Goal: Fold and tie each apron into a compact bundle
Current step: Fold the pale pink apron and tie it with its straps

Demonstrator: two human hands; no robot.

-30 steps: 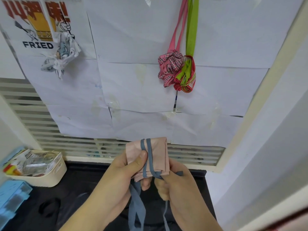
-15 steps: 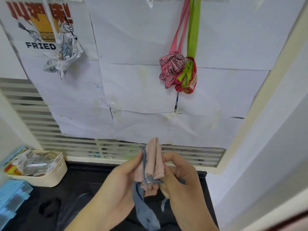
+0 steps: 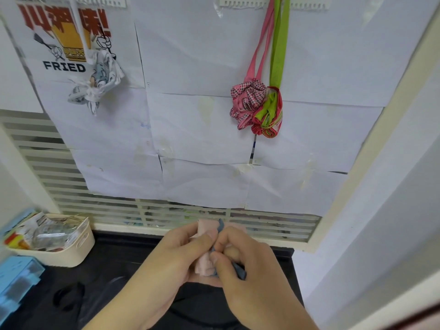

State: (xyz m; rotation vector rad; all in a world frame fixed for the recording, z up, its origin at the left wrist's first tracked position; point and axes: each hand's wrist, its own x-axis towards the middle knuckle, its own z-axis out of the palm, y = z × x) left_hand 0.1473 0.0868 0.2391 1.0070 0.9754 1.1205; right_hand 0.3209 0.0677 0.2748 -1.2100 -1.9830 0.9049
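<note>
Three tied apron bundles hang on the wall: a white printed one [image 3: 96, 83] upper left, plus a pink checked one [image 3: 246, 103] and a red-green one [image 3: 269, 115] side by side upper right. One pink apron [image 3: 204, 265] sits between two hands, left [image 3: 171, 265] and right [image 3: 252, 267]. One cream basket [image 3: 71, 248] and one blue box [image 3: 17, 279] at lower left.

Black countertop [image 3: 123, 263]: cream basket [image 3: 71, 251] at left rear, blue box [image 3: 16, 279] just in front, at left edge.

Bare left hand [image 3: 166, 265] and right hand [image 3: 252, 272] — no sleeves, forearms uncovered.
</note>
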